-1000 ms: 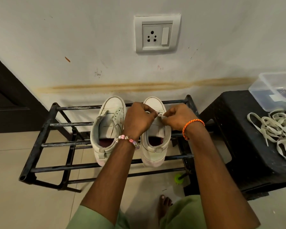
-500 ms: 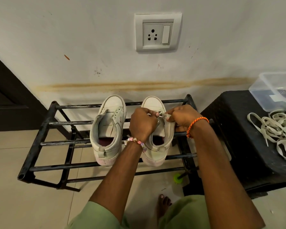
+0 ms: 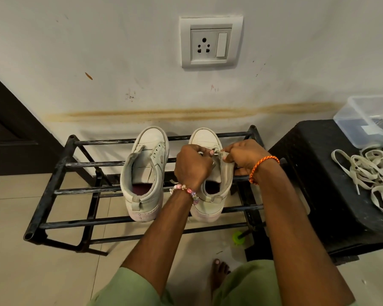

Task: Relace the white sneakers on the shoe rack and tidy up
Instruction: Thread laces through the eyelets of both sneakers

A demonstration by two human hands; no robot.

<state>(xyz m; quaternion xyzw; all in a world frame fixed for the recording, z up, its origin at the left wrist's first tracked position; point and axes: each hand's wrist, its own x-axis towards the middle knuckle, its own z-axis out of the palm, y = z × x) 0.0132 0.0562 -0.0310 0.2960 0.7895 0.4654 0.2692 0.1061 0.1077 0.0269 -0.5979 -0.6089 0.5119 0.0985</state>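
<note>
Two white sneakers stand side by side, toes to the wall, on the black metal shoe rack (image 3: 53,171). The left sneaker (image 3: 145,173) has no lace and nobody touches it. Over the right sneaker (image 3: 210,195) both my hands work near the toe-end eyelets. My left hand (image 3: 192,164) is curled and pinches a bit of white lace (image 3: 218,151). My right hand (image 3: 241,154) pinches the same lace end and the shoe's right upper edge. Much of the right shoe's front is hidden by my hands.
A black stool (image 3: 318,186) stands right of the rack with a heap of loose white laces (image 3: 372,173) and a clear plastic box (image 3: 372,120) on it. A green object (image 3: 238,237) lies on the tiled floor under the rack. My bare foot (image 3: 218,274) is below.
Both hands have shifted slightly right along the right sneaker's front, and its right upper edge is now pulled outward. The left sneaker has not moved.
</note>
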